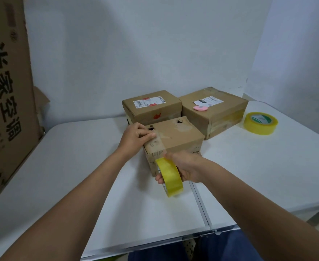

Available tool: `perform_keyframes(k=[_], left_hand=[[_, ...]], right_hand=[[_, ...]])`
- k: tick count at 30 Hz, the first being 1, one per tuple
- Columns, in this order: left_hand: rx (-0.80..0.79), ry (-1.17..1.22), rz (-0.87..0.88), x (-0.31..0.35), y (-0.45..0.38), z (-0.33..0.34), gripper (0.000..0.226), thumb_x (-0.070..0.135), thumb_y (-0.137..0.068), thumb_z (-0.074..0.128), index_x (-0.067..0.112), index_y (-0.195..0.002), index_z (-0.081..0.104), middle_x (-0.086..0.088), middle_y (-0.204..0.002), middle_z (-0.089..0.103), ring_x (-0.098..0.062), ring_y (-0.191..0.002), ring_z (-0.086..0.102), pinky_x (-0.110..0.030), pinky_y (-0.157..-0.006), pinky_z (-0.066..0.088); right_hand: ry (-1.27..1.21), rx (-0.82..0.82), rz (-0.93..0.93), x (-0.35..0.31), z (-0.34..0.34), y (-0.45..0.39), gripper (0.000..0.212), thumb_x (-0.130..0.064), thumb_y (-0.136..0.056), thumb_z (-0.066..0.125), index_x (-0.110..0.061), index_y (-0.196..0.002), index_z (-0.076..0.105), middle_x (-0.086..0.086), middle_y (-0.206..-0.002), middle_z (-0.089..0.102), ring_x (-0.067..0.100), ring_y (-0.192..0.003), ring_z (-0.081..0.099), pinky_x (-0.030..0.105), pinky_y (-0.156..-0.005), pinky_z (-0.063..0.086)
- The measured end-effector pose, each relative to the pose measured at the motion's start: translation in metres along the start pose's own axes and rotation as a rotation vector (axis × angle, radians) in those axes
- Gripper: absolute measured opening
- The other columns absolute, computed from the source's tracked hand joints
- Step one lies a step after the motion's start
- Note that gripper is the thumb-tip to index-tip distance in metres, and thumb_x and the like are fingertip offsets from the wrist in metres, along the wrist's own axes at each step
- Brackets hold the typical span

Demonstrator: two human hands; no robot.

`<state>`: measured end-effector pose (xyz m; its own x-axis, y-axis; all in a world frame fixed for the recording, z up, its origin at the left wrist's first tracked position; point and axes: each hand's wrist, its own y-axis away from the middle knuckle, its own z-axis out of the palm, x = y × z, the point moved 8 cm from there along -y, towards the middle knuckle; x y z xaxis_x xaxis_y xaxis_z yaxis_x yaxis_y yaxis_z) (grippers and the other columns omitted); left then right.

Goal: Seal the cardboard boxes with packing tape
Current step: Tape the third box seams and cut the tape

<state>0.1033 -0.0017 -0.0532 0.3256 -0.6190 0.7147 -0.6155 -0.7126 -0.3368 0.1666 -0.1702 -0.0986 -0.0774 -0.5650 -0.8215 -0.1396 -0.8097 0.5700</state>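
Cardboard boxes [183,112] crowd behind; hands grip tape roll [169,177], pinch front box [172,142].

We are finding open white table [64,166] to the left of the small box [173,142], running out to the big flat cardboard sheet [8,91] that is closing off the far left side. We are noting two larger boxes standing directly behind the small box: the left one [151,107] is touching or nearly touching it, and the right one [213,112] is sitting just beside its back corner, so no passage is showing there. A pink object [200,108] is lying on the right box. A spare tape roll [260,123] is sitting near that box, with bare table [258,166] in front of it.
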Motion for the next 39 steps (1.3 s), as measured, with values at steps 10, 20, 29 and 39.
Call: perform_keyframes(k=[10,20,29,39], left_hand=[[-0.003,0.056,-0.004,-0.004,0.003,0.003,0.016,0.032,-0.083,0.076,0.023,-0.096,0.077,0.006,-0.104,0.053,-0.011,-0.104,0.05,-0.021,-0.085,0.046],[-0.042,0.122,-0.169,-0.019,-0.009,0.002,0.047,0.033,-0.079,0.08,0.03,-0.122,0.061,0.008,-0.117,0.036,0.001,-0.102,0.045,-0.004,-0.079,0.038],[0.172,0.14,-0.181,-0.016,-0.013,-0.007,0.019,0.01,-0.093,0.061,0.018,-0.11,0.064,0.003,-0.113,0.042,-0.003,-0.086,0.052,-0.029,-0.092,0.052],[-0.307,-0.4,0.15,0.009,0.033,0.029,0.049,0.036,-0.107,0.022,0.019,-0.152,0.033,0.006,-0.16,0.026,-0.007,-0.148,0.016,-0.035,-0.121,0.006]], right_hand=[[-0.022,0.004,0.003,0.001,0.001,0.001,0.044,-0.039,-0.106,0.026,-0.008,-0.107,0.058,0.015,-0.082,0.073,0.022,-0.068,0.072,0.029,-0.065,0.058],[-0.019,0.002,-0.006,0.008,0.002,-0.007,0.049,-0.043,-0.105,0.026,-0.005,-0.116,0.055,0.013,-0.081,0.074,0.02,-0.068,0.072,0.029,-0.065,0.058],[-0.058,0.018,-0.046,0.011,0.003,-0.01,0.049,-0.043,-0.105,0.027,-0.005,-0.112,0.057,0.011,-0.079,0.074,0.019,-0.068,0.072,0.029,-0.068,0.057],[-0.082,0.034,-0.051,0.013,0.005,-0.007,0.047,-0.041,-0.105,0.031,-0.003,-0.12,0.055,0.012,-0.078,0.073,0.02,-0.064,0.071,0.027,-0.064,0.057]])
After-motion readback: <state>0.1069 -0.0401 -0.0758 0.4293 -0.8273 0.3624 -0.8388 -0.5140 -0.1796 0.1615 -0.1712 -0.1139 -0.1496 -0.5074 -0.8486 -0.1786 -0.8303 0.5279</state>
